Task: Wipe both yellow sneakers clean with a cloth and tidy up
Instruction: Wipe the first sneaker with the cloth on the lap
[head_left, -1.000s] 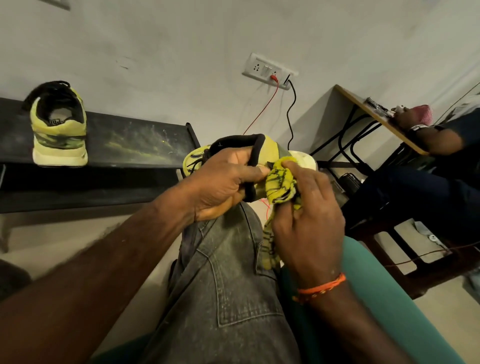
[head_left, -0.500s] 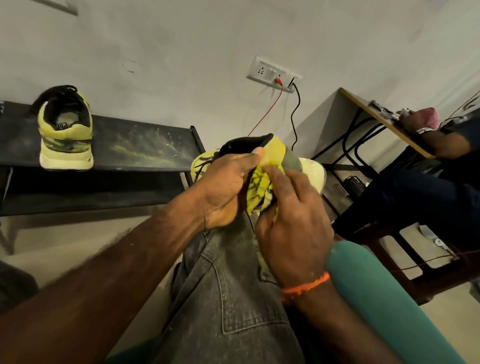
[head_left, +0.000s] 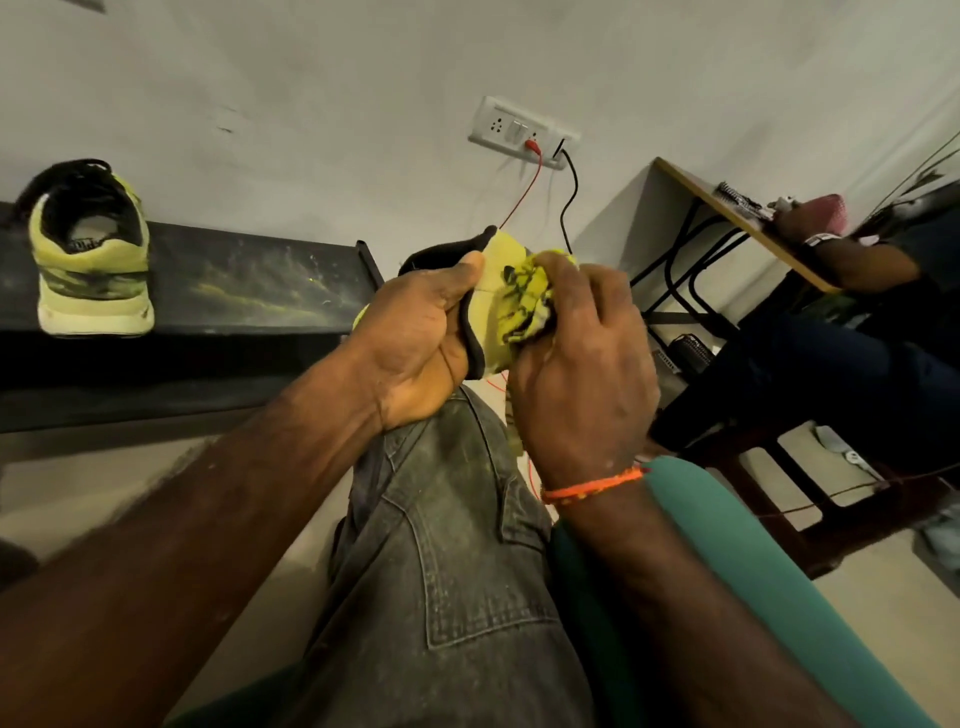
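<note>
My left hand (head_left: 415, 332) grips a yellow sneaker (head_left: 491, 296) by its black collar above my knee; most of that shoe is hidden behind my hands. A bunched yellow cloth with black markings (head_left: 524, 301) is held in my right hand (head_left: 582, 364) and pressed against the sneaker's heel side. The second yellow sneaker (head_left: 93, 260) stands heel towards me on the dark bench (head_left: 249, 291) at the left.
A wall socket (head_left: 519, 130) with a red and a black cable hangs behind the shoe. A seated person (head_left: 883, 312) works at a wooden desk (head_left: 737, 218) on the right. My grey jeans leg (head_left: 457, 545) and a teal chair edge (head_left: 753, 561) fill the foreground.
My right hand has slid the cloth up and to the right over the sneaker's heel. The left hand has turned the shoe slightly, hiding its laces and sole.
</note>
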